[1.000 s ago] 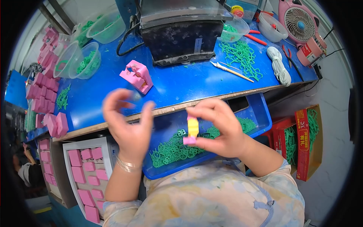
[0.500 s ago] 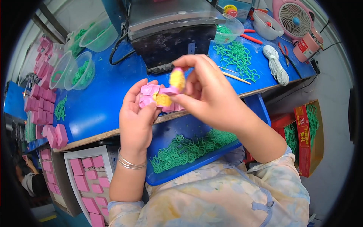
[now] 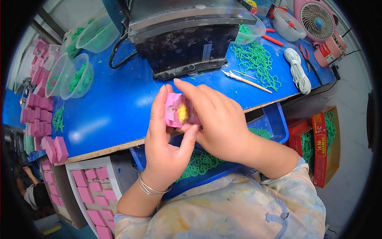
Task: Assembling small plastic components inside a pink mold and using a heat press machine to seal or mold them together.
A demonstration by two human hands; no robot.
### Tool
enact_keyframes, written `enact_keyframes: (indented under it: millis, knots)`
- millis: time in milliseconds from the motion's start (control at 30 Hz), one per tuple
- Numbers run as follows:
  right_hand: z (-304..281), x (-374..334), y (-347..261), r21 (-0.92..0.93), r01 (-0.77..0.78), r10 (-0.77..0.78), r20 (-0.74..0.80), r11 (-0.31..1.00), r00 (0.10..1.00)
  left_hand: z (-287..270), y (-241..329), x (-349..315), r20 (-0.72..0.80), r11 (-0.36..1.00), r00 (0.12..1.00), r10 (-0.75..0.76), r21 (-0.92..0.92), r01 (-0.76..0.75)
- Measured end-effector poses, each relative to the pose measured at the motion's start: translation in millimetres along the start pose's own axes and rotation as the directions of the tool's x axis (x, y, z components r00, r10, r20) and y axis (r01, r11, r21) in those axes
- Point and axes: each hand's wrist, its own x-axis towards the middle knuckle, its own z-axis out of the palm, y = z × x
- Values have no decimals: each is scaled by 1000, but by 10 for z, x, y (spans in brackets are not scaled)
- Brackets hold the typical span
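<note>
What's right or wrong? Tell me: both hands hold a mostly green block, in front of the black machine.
Wrong colour: the head view shows the left hand and right hand holding a mostly pink block, in front of the black machine.

The handheld block is done in pink and yellow, the tabletop is coloured plain blue, the mesh bits are all tinted green, and the shirt is kinda splotched with pastel blue, peach and yellow, tie-dye style.
</note>
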Motion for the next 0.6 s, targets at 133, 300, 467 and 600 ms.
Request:
enact_keyframes:
  millis: [133, 300, 467, 600]
  knots:
    - [111, -112, 69, -23, 27, -29, -118, 999, 993, -33, -97, 97, -30, 997, 999, -15, 78, 17]
    - [-112, -163, -35, 125, -70, 78, -61, 990, 995, -106, -117, 116, -28, 997, 997, -67, 24, 68]
    - [-398, -188, 43, 545, -229, 95, 263, 807, 960, -215, 124, -84, 98, 913, 981, 167, 360, -191]
    - [-402, -323, 8, 849, -470, 131, 452, 241, 882, -273, 139, -71, 152, 986, 975, 164, -28, -162]
